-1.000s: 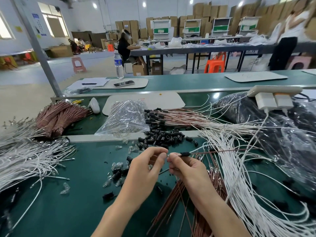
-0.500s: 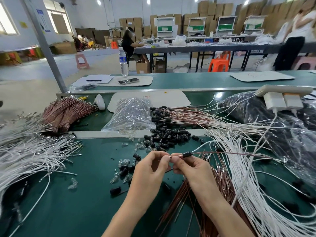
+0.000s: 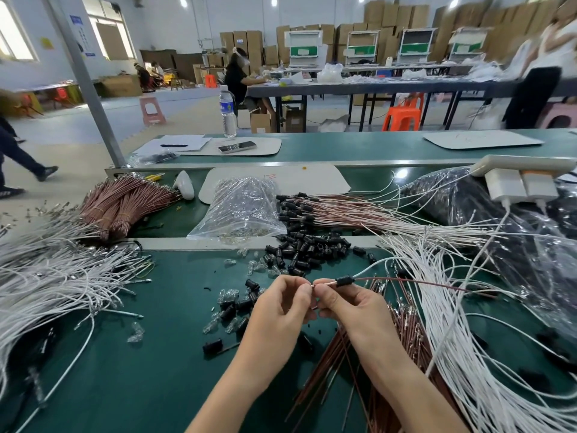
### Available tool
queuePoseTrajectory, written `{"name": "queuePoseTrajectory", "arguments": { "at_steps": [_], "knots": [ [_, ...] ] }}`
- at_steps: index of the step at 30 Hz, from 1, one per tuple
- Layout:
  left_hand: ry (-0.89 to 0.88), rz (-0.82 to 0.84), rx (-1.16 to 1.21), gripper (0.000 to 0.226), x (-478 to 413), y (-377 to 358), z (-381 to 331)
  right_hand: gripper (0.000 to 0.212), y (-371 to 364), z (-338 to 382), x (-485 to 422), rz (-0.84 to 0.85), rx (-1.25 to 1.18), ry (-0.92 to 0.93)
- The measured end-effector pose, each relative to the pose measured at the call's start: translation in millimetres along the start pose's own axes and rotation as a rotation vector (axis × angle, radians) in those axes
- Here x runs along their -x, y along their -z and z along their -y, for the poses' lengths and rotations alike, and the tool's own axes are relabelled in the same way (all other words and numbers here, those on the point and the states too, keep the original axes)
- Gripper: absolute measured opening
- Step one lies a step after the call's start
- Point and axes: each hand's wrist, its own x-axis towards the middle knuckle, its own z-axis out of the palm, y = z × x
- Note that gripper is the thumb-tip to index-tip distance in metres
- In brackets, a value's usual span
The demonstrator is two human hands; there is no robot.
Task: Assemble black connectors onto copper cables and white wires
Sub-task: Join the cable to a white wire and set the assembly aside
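Hands barely shifted since a moment ago.
Left hand [image 3: 281, 304] and right hand [image 3: 349, 307] still pinch the cable [image 3: 421, 282] tip between their fingers above the worktop [image 3: 140, 370], with the connector [image 3: 345, 281] threaded just past the right fingertips. Loose connectors [image 3: 309, 248] heap beyond, and white wires [image 3: 452, 307] crowd the right.

left hand [image 3: 281, 304], right hand [image 3: 349, 304] pinching cable [image 3: 421, 282], black connector [image 3: 345, 281]
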Motion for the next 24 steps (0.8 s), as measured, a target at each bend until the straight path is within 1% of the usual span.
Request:
{"name": "queuePoseTrajectory", "arguments": {
  "at_steps": [5,10,12,14,19,24],
  "knots": [
    [0.022,0.020,0.014,0.010,-1.3,0.8,3.8,0.015,2.4,-0.7,-0.9,-0.002,0.045,0.001],
    [-0.006,-0.009,-0.040,0.013,-1.8,0.1,6.2,0.022,2.5,-1.8,-1.9,-0.013,0.048,-0.006],
    [-0.006,-0.011,-0.026,0.014,-2.0,0.1,6.1,0.022,2.5,-2.1,-1.7,-0.005,0.036,-0.014],
    [-0.003,-0.003,0.008,0.013,-2.3,-0.1,5.6,0.022,2.8,-1.7,-1.6,0.001,0.009,-0.025],
    [-0.014,0.053,0.025,0.009,-3.4,-0.3,6.7,0.032,3.4,0.2,-3.5,-0.009,-0.120,-0.068],
    [0.025,0.036,0.102,0.009,-5.3,-0.3,7.7,0.029,1.9,-0.9,-4.2,0.000,-0.193,-0.087]
  ]
}}
